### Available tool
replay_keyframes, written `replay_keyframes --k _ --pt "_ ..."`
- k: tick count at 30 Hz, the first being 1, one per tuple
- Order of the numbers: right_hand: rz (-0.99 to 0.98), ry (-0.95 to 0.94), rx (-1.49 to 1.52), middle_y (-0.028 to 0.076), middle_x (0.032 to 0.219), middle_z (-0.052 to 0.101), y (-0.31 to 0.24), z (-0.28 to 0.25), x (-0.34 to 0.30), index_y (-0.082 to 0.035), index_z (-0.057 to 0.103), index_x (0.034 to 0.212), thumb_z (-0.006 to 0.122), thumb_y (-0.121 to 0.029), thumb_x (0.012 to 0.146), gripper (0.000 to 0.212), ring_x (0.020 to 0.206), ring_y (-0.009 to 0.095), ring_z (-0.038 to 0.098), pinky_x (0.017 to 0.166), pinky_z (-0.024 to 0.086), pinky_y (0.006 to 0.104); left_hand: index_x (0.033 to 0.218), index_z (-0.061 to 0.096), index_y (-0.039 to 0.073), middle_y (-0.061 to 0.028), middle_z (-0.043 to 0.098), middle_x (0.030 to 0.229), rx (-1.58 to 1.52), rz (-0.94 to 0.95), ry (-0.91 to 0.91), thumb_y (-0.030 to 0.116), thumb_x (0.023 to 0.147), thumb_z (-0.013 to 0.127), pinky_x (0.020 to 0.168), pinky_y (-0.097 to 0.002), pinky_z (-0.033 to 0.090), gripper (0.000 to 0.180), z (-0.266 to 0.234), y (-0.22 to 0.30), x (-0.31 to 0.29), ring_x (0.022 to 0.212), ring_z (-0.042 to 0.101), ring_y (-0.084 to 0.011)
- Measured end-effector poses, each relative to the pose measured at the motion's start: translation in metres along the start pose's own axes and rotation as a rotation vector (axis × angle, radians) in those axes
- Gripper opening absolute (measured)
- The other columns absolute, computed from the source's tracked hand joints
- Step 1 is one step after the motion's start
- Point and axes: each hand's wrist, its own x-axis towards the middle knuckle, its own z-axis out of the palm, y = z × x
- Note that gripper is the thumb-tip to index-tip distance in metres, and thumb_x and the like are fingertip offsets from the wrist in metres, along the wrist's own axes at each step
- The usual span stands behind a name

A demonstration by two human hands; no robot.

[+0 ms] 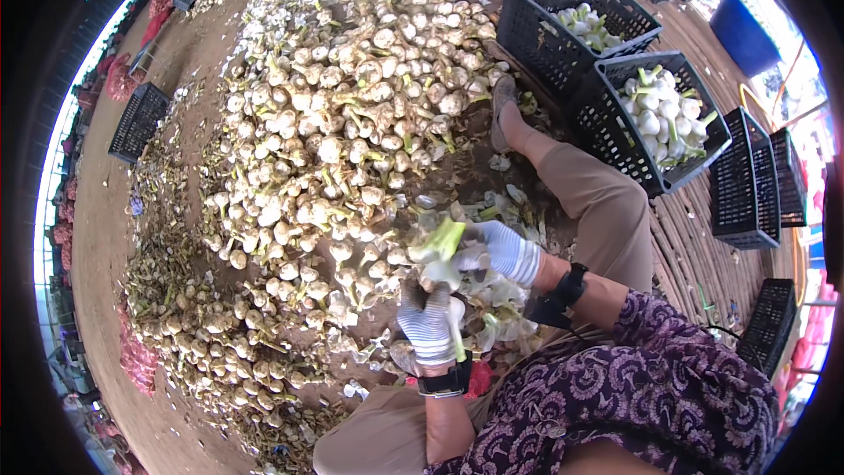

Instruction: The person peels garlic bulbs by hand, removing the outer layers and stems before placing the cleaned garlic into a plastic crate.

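Note:
A garlic bulb (441, 274) with a broad yellow-green stalk (444, 239) is between my two gloved hands, smeared a little by motion. My left hand (426, 325), in a striped glove with dark fingertips, is closed around its lower side. From the right, my right hand (505, 252) presses its bent fingers on the bulb and the stalk's base; its fingertips are partly hidden. Another white garlic stem (457, 334) with a green end lies along my left hand; whether that hand grips it too I cannot tell. Loose pale skins (505, 325) lie beneath my hands.
A large heap of untrimmed garlic (352, 105) spreads ahead and left. At the right, black crates (607, 110) hold cleaned white garlic (664, 114); further black crates (743, 185) stand beyond. A blue tub (745, 33) is at the far right. My bent leg (598, 185) borders the heap.

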Motion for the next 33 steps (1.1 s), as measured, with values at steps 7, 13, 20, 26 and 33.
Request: replay_keyframes --k 7,13,20,26,33 --pt "0.088 -0.145 -0.047 0.002 0.085 0.064 -0.003 -0.012 0.004 -0.001 0.062 0.104 0.068 -0.009 0.076 0.029 0.072 0.006 0.057 0.061 0.046 0.0211 0.098 0.059 -0.002 -0.003 0.056 0.066 -0.296 -0.41 -0.155 0.007 0.079 0.063 0.042 -0.0223 0.039 0.022 -0.018 0.014 0.005 0.046 0.048 -0.0096" --pt "0.094 0.064 -0.09 0.004 0.077 0.063 0.019 -0.022 0.012 0.003 0.062 0.093 0.066 -0.009 0.075 0.022 0.067 0.01 0.059 0.058 0.048 0.0241 0.079 0.064 -0.003 -0.0041 0.058 0.063 -0.176 -0.095 -0.024 0.002 0.078 0.062 0.045 -0.0222 0.039 0.005 -0.004 0.025 0.0 0.05 0.051 -0.0091" --pt "0.274 0.317 0.454 0.009 0.083 0.062 0.019 -0.026 0.023 -0.002 0.058 0.093 0.056 -0.011 0.085 0.012 0.07 0.017 0.062 0.06 0.053 0.0317 0.083 0.067 0.002 -0.0112 0.064 0.069 0.661 0.29 -0.499 0.002 0.072 0.062 0.048 -0.0297 0.046 0.012 0.002 -0.001 -0.019 0.058 0.062 -0.0162" --pt "0.187 0.091 0.915 0.007 0.083 0.063 0.027 -0.042 0.028 -0.004 0.06 0.095 0.052 -0.01 0.085 0.014 0.074 0.019 0.061 0.06 0.052 0.0308 0.082 0.065 0.0 -0.0168 0.064 0.075 1.538 -0.076 -0.371 0.015 0.075 0.062 0.056 -0.0301 0.045 0.018 -0.045 -0.016 0.002 0.062 0.06 -0.0186" --pt "0.073 -0.049 -0.026 0.005 0.08 0.062 0.011 -0.037 -0.005 -0.001 0.059 0.097 0.066 -0.011 0.068 0.032 0.064 0.012 0.058 0.057 0.05 0.023 0.098 0.059 0.002 -0.0025 0.057 0.08 -0.065 -0.21 0.277 0.016 0.085 0.056 0.055 -0.0267 0.044 0.02 -0.032 -0.034 0.036 0.064 0.052 -0.0152"
